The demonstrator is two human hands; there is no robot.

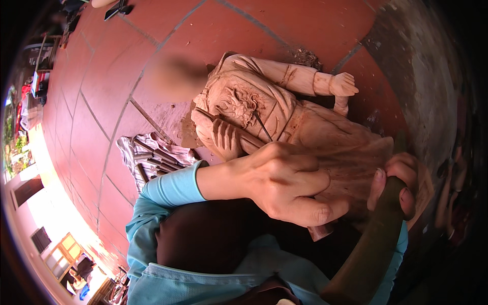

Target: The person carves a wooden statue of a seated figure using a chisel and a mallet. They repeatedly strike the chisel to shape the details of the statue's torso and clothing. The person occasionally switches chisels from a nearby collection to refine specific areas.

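Note:
A carved wooden statue [330, 127] of a robed figure lies in front of me, with a relief on its chest. My left hand [290, 183] is closed around a carving chisel [262, 127]. Its thin dark blade reaches to the edge of the chest relief, and the butt of its handle shows below my fingers. At the right, my right hand [401, 178] grips a smooth, greenish-brown wooden club [373, 241], whose thick end comes toward me. The statue's head area is blurred, and its lower part is partly covered by my hands.
Left of my forearm, several carving tools [157, 158] lie on a striped cloth [129, 152]. Wood chips [306, 57] are heaped beyond the statue's arm. Red tiles [117, 76] cover the floor, with a grey strip [406, 66] at the right. A dark flat object [113, 11] lies far off.

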